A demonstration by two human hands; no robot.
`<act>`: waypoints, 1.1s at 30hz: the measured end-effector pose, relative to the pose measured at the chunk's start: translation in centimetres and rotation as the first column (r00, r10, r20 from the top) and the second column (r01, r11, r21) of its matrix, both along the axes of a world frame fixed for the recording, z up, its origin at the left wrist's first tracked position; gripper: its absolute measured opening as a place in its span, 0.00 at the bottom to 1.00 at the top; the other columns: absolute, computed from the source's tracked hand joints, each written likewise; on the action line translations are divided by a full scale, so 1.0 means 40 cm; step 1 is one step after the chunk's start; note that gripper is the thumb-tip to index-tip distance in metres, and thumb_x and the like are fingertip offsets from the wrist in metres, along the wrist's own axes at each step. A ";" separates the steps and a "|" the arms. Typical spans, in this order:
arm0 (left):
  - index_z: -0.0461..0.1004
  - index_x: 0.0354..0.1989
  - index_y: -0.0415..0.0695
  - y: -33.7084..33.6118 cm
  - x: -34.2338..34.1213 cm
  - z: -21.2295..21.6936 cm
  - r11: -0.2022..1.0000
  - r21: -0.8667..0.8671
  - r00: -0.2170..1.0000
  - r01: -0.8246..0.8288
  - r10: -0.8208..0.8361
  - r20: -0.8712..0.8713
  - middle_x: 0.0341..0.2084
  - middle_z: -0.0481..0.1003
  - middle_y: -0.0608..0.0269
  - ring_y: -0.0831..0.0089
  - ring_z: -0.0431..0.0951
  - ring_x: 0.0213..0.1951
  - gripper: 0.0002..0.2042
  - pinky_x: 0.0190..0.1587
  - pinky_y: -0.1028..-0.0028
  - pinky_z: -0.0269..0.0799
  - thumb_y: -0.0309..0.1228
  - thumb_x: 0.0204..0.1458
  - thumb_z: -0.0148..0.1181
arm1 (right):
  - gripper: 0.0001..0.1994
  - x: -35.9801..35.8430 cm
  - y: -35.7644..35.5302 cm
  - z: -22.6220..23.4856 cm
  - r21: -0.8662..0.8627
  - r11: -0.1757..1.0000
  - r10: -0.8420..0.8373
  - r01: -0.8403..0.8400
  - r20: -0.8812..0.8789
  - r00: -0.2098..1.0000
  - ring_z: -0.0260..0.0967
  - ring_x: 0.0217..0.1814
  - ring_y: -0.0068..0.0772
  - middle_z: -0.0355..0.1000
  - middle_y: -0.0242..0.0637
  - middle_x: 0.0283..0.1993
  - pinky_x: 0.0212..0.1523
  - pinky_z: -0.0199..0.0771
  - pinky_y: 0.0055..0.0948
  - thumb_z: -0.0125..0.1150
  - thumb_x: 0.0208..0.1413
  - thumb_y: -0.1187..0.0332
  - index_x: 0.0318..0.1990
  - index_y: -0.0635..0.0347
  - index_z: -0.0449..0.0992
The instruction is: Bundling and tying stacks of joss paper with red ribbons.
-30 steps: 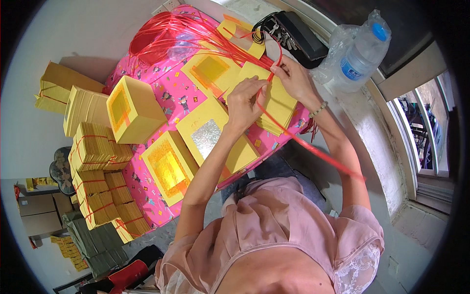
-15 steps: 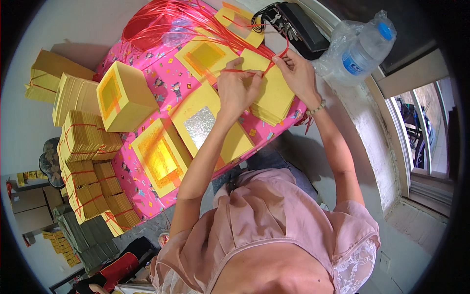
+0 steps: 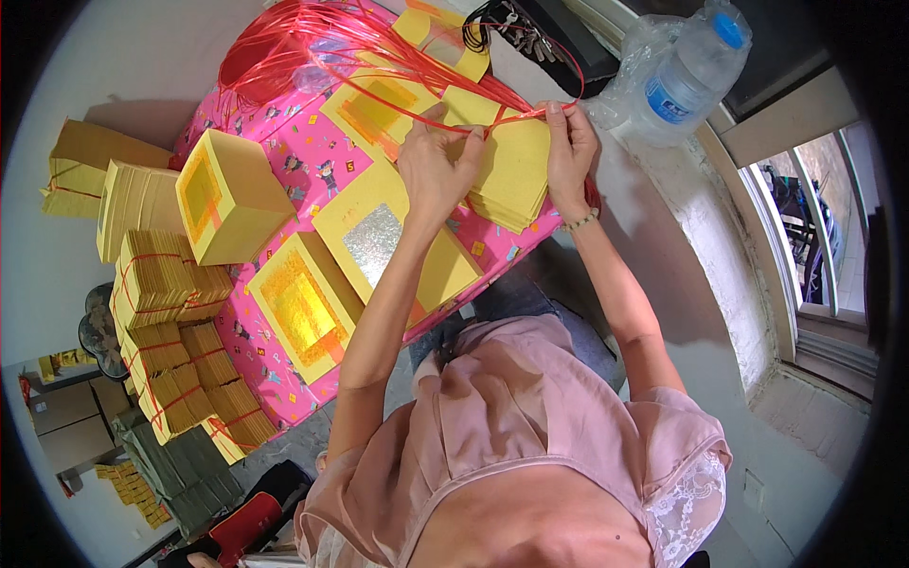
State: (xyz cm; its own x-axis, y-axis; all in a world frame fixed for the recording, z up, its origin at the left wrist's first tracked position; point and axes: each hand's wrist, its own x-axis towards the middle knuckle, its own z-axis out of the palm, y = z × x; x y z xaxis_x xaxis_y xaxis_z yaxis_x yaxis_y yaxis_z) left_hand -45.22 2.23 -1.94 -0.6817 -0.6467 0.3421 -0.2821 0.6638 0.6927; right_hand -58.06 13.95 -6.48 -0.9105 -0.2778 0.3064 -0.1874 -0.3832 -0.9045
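Observation:
My left hand [image 3: 437,168] and my right hand [image 3: 568,151] both pinch a thin red plastic string [image 3: 516,102] over a stack of yellow paper sheets [image 3: 516,175]. The string crosses the stack's top and runs back to a loose heap of red strings [image 3: 284,57] at the far end of the pink patterned table [image 3: 294,161]. Other yellow stacks with gold or silver foil squares [image 3: 374,246] lie beside my left forearm.
Tied bundles of yellow paper [image 3: 161,284] are piled left of the table, with a yellow block [image 3: 227,194] on its left edge. A plastic water bottle [image 3: 682,80] in a clear bag stands on the ledge at right, by a window. A black bag with keys [image 3: 530,28] lies at the back.
Both hands have risen to the stack's far edge and pulled the red string taut across it. The view has shifted a little, so the table sits lower left in the picture.

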 end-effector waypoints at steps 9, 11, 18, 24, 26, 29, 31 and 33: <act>0.87 0.36 0.55 0.033 0.014 -0.047 0.986 -0.166 0.971 -0.019 -0.021 -0.239 0.53 0.74 0.57 0.51 0.66 0.62 0.08 0.65 0.54 0.55 0.35 0.47 0.68 | 0.10 -0.107 0.014 0.041 0.281 0.908 0.272 -0.311 0.168 0.947 0.71 0.37 0.16 0.77 0.30 0.34 0.41 0.71 0.19 0.58 0.64 0.66 0.37 0.66 0.76; 0.87 0.36 0.57 0.034 0.012 -0.049 0.986 -0.165 0.957 -0.008 -0.040 -0.287 0.52 0.75 0.61 0.54 0.65 0.62 0.08 0.66 0.55 0.51 0.33 0.47 0.68 | 0.08 -0.157 -0.001 0.034 0.424 0.818 0.404 -0.388 0.055 0.913 0.71 0.37 0.16 0.76 0.28 0.35 0.40 0.72 0.18 0.55 0.66 0.66 0.40 0.62 0.76; 0.86 0.36 0.55 0.042 0.025 -0.051 0.969 -0.244 0.972 0.046 -0.100 -0.211 0.41 0.82 0.71 0.61 0.71 0.57 0.08 0.64 0.59 0.51 0.32 0.47 0.68 | 0.08 -0.186 -0.050 0.092 0.786 0.558 0.470 -0.267 -0.034 0.882 0.70 0.32 0.20 0.74 0.32 0.29 0.37 0.72 0.23 0.55 0.65 0.67 0.39 0.64 0.74; 0.86 0.35 0.52 0.039 0.038 -0.061 0.961 -0.272 0.972 0.045 -0.105 -0.211 0.37 0.84 0.72 0.63 0.73 0.53 0.07 0.63 0.61 0.51 0.32 0.48 0.67 | 0.12 -0.193 -0.090 0.092 0.915 0.400 0.542 -0.051 -0.191 0.818 0.74 0.42 0.52 0.75 0.54 0.37 0.44 0.71 0.43 0.55 0.62 0.64 0.40 0.66 0.75; 0.86 0.36 0.52 0.042 0.040 -0.062 0.964 -0.255 0.967 0.069 -0.127 -0.221 0.37 0.84 0.72 0.64 0.74 0.52 0.07 0.63 0.60 0.51 0.32 0.49 0.67 | 0.12 -0.221 -0.113 0.043 0.907 0.397 0.543 -0.139 -0.110 0.832 0.74 0.42 0.52 0.75 0.54 0.38 0.44 0.71 0.42 0.56 0.62 0.63 0.40 0.66 0.75; 0.86 0.36 0.50 0.041 0.053 -0.058 0.967 -0.238 0.969 0.088 -0.138 -0.206 0.37 0.84 0.70 0.64 0.74 0.51 0.07 0.61 0.62 0.54 0.31 0.49 0.66 | 0.12 -0.234 -0.116 0.012 0.879 0.407 0.553 -0.250 -0.020 0.833 0.74 0.40 0.47 0.76 0.51 0.37 0.43 0.71 0.40 0.56 0.62 0.63 0.41 0.66 0.75; 0.86 0.36 0.49 0.038 0.062 -0.059 0.976 -0.170 0.966 0.134 -0.167 -0.197 0.37 0.84 0.69 0.64 0.75 0.51 0.07 0.60 0.63 0.57 0.31 0.50 0.66 | 0.12 -0.226 -0.118 0.018 0.867 0.417 0.560 -0.272 -0.009 0.829 0.74 0.37 0.43 0.77 0.48 0.35 0.41 0.72 0.38 0.57 0.62 0.64 0.41 0.66 0.75; 0.86 0.37 0.49 0.033 0.071 -0.059 0.979 -0.153 0.967 0.135 -0.164 -0.196 0.38 0.84 0.69 0.64 0.75 0.51 0.07 0.59 0.64 0.58 0.31 0.50 0.66 | 0.11 -0.216 -0.118 0.038 0.840 0.396 0.538 -0.372 0.116 0.835 0.73 0.33 0.32 0.77 0.40 0.31 0.38 0.72 0.35 0.57 0.62 0.65 0.41 0.66 0.76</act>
State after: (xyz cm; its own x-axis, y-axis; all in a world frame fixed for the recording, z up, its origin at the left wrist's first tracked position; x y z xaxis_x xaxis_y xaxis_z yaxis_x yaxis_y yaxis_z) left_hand -42.38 3.56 -4.28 -0.6720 -0.4797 0.5642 -0.0325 0.7802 0.6247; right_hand -66.69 9.21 -4.98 -0.5328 -0.8276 -0.1766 -0.3811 0.4209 -0.8232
